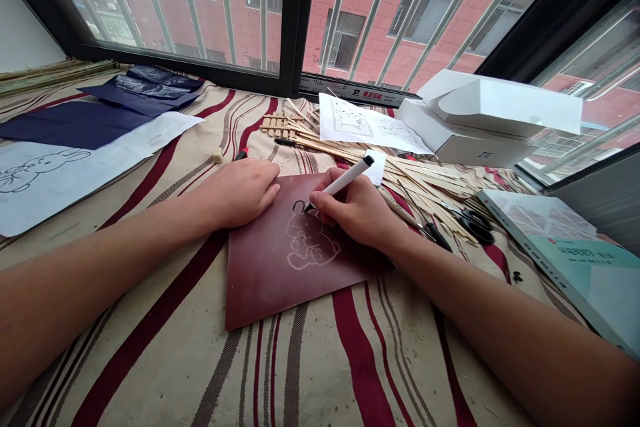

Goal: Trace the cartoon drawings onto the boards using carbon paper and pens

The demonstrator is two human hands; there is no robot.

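A dark reddish-brown square sheet [260,280] lies at an angle on the striped cloth. On it is a pale chalky outline of a small animal [313,243], with a short dark line over one ear at the top. My right hand [365,203] grips a white marker [345,180] with a black end, its tip touching the sheet beside that ear. Lying palm down over the sheet's upper left corner is my left hand [243,192], holding nothing, its fingers resting on the surface. Just beyond it are a red-and-black pen end [241,154] and a small cream block [217,155].
Thin wooden strips [425,190], black-handled scissors [477,225] and a tan-handled tool [400,207] lie right of the sheet. Behind are drawn paper [360,123] and a white box [480,140]. A book [575,253] lies right; dark blue sheets [65,121] and another drawing [40,180] lie left.
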